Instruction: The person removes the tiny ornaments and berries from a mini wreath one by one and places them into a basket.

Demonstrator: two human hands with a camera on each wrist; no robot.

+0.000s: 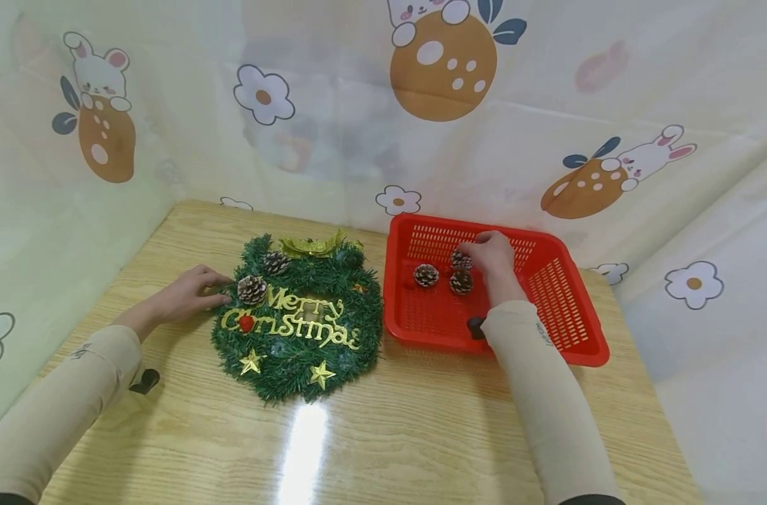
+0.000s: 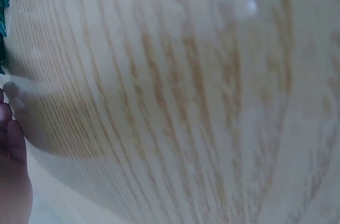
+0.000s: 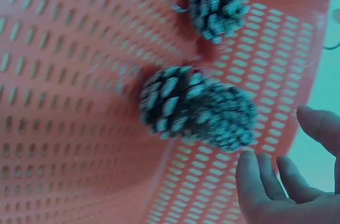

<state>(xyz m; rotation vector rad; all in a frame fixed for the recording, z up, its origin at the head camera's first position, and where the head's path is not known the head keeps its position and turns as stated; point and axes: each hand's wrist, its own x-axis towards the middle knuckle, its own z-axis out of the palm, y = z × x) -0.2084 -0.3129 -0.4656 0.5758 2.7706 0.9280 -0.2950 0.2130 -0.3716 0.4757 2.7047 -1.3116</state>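
A green Christmas wreath (image 1: 295,382) lies on the table, with gold "Merry Christmas" lettering, a gold bow, gold stars, a red ball and two pine cones on its left side. My left hand (image 1: 191,294) is at the wreath's left edge, fingers loosely bent; whether they touch it cannot be told. In the red basket (image 1: 415,322) lie three pine cones: one alone (image 1: 426,275), one near the middle (image 1: 461,282), and one behind it (image 1: 460,259). Over that rear cone reaches my right hand (image 1: 493,256). The right wrist view shows its fingers (image 3: 249,179) spread apart just short of the cone.
The wooden table (image 1: 232,449) carries both wreath and basket, the basket standing to the right. Behind and at the sides hangs a patterned curtain (image 1: 333,140). Dark straps or small devices show below both wrists.
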